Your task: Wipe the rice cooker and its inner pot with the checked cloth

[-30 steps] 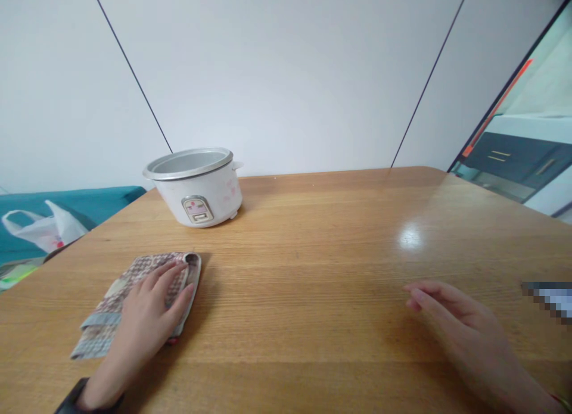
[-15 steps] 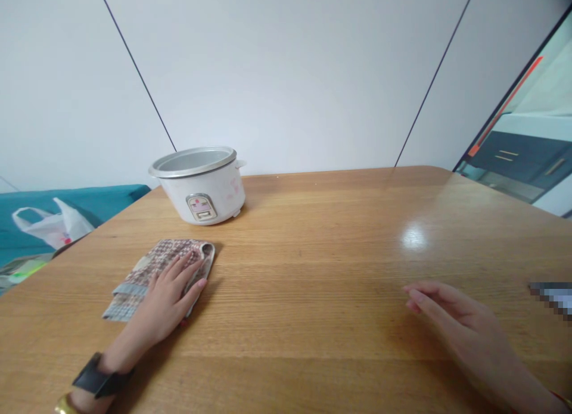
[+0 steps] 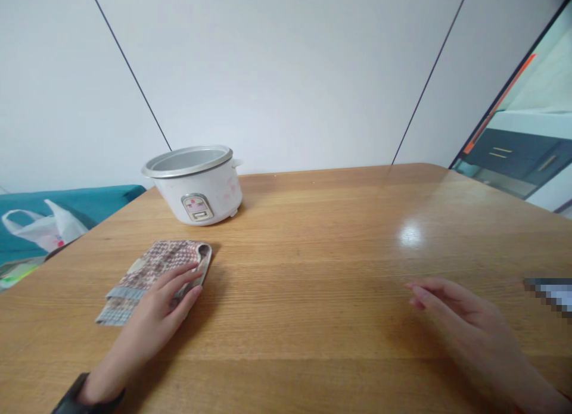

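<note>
A folded cloth point(image 3: 159, 260) with a brown-and-white check and a grey-blue edge lies on the wooden table at the left. Over its near right side is my left hand point(image 3: 163, 310), fingers apart and slightly bent; whether it presses on the cloth I cannot tell. A black band circles that wrist. My right hand point(image 3: 469, 327) hovers low above the table at the right, its fingers loosely curled and the thumb tip meeting them, with nothing visible in between. Behind the cloth stands a white rice cooker point(image 3: 196, 190) without a lid, its grey rim uppermost.
The wooden table point(image 3: 304, 318) reaches back to a pale panelled wall. A pixelated dark-edged object point(image 3: 554, 293) lies at the right edge. Left of the table, a white plastic bag point(image 3: 49, 226) rests on a teal sofa point(image 3: 107, 193). Dark cabinets show through an opening at the far right.
My left hand has drawn back toward me, its fingers now nearer the cloth's front edge. My right hand has barely moved. The view has shifted slightly.
</note>
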Tool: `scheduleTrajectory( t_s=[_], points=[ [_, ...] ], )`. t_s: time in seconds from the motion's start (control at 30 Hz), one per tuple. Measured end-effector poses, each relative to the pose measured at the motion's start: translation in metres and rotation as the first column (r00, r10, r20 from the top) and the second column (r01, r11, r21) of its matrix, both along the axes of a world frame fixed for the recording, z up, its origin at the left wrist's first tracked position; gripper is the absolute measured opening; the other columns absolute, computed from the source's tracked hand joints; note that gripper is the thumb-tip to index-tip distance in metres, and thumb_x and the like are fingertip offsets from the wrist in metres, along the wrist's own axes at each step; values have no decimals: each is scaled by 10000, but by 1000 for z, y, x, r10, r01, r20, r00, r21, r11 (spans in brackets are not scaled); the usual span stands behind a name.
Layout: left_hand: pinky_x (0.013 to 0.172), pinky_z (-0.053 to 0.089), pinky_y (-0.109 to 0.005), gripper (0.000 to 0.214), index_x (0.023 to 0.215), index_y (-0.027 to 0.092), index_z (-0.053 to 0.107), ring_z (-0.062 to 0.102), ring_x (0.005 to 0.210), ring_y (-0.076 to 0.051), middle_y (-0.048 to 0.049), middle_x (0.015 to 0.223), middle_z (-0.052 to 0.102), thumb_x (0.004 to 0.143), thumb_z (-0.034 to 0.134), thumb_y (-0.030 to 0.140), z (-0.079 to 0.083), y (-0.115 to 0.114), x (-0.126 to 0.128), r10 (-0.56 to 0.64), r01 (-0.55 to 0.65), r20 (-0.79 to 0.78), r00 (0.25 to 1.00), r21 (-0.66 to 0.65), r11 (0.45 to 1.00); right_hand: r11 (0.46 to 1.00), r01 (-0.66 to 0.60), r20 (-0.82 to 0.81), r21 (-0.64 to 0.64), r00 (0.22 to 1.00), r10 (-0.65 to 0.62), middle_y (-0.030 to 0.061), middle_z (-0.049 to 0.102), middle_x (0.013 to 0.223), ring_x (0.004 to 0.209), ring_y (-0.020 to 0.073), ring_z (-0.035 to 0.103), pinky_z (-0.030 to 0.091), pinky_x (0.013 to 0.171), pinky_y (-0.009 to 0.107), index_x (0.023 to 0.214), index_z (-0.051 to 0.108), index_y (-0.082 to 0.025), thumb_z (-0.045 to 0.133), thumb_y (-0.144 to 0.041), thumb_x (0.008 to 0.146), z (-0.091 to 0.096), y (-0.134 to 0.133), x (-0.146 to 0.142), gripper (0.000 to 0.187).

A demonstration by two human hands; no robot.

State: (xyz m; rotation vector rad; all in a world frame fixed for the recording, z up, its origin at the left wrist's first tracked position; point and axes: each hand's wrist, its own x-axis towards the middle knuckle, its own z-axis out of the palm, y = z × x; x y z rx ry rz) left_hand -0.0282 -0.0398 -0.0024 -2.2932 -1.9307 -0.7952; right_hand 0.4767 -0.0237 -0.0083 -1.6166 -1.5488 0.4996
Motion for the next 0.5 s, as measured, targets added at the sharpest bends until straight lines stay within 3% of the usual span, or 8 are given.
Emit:
scheduleTrajectory(
  t_s=[0.5],
  points=[
    [951, 581, -342, 459, 1039, 252, 771, 727, 1053, -248, -57, 1134, 766, 943, 532, 632, 6, -3, 6, -12, 11, 95, 995, 12, 1000, 997, 31, -198, -69, 979, -44, 44, 686, 627, 647, 232, 677, 562, 621, 310, 634, 681, -250, 658, -609, 672, 7, 3, -3, 362]
  ],
)
